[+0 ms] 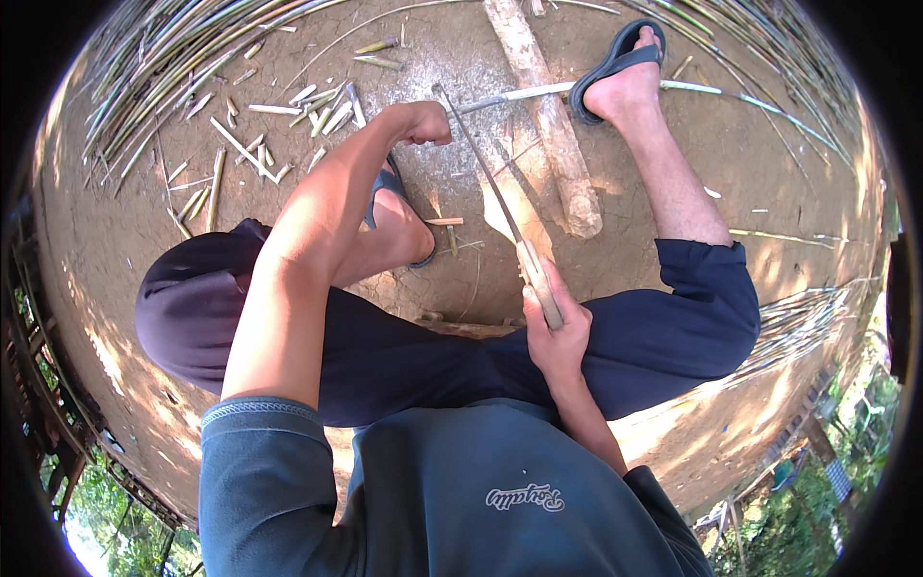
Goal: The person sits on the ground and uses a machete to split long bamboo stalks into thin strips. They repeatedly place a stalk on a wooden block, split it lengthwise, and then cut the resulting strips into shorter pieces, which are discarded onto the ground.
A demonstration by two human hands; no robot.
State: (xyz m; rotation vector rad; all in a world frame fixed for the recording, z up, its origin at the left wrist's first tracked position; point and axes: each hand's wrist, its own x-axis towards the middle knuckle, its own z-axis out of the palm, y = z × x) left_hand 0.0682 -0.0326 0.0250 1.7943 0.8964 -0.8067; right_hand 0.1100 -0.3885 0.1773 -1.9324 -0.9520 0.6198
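My right hand (pixel 560 332) is wrapped round the pale wooden handle (pixel 539 284) of a narrow-bladed saw. The dark saw blade (pixel 483 165) slants away to the upper left, and near its tip it crosses a thin bamboo pole (pixel 538 92). My left hand (pixel 424 123) is closed at the pole's left end, just beside the blade; its fingers are partly hidden. The pole lies across a peeled log (pixel 548 115), and my sandalled right foot (pixel 630 87) presses down on it. Fine teeth on the blade are too small to make out.
Pale dust (pixel 423 82) covers the ground around the cut. Short cut bamboo pieces (pixel 327 108) lie scattered at left, near my left foot (pixel 394 212). Long bamboo poles (pixel 144 106) are heaped at far left, with more poles (pixel 750 48) at far right.
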